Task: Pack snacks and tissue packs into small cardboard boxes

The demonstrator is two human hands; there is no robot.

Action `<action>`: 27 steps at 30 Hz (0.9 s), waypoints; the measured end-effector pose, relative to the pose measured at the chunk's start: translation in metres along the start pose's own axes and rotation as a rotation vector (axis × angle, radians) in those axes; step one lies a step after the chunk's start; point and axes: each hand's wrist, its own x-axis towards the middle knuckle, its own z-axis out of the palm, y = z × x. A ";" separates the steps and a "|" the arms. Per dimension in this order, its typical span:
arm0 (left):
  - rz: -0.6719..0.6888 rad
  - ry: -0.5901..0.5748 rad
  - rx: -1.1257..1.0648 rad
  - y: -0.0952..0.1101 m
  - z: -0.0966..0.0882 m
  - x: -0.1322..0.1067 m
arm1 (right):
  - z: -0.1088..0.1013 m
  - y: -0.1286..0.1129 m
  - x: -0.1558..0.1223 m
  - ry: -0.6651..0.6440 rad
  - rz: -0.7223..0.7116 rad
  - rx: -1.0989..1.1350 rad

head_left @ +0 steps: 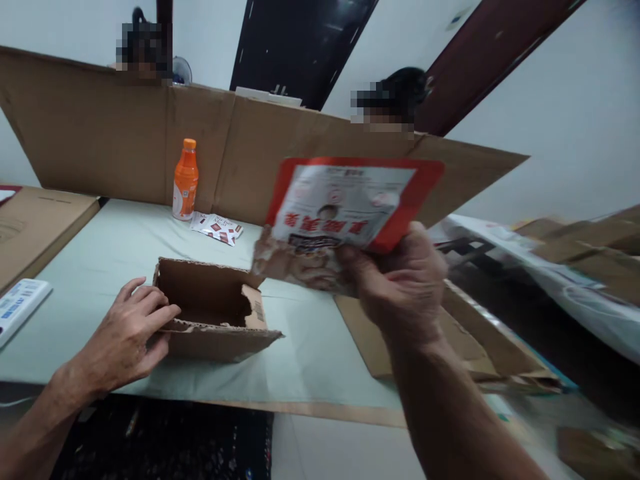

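My right hand is closed on the lower right of a red and white food pouch, thumb on its printed face. The pouch is tilted in the air, above and right of an open cardboard box; its large lettering appears upside down. The box has torn, ragged edges, and no contents show in the part of its inside I can see. My left hand grips the box at its near left corner, fingers over the rim and thumb against the outside.
An orange bottle stands at the back of the table by an upright cardboard screen, a small packet beside it. A white power strip lies left. Flattened cardboard lies right. Two people's heads show behind the screen.
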 end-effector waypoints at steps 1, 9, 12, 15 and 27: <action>0.003 -0.001 0.005 0.000 0.000 0.001 | 0.009 -0.011 -0.001 -0.065 -0.064 0.028; -0.009 -0.039 0.007 -0.001 -0.001 0.001 | 0.080 -0.037 -0.009 -1.250 -0.233 -0.458; 0.012 -0.069 0.010 -0.001 -0.006 0.003 | 0.100 -0.045 -0.010 -1.504 -0.291 -0.583; 0.086 -0.090 0.007 0.001 -0.013 0.013 | 0.119 -0.049 -0.016 -1.557 -0.329 -0.522; 0.147 -0.566 -0.063 0.001 -0.006 0.055 | 0.053 -0.013 0.025 -1.082 0.020 0.200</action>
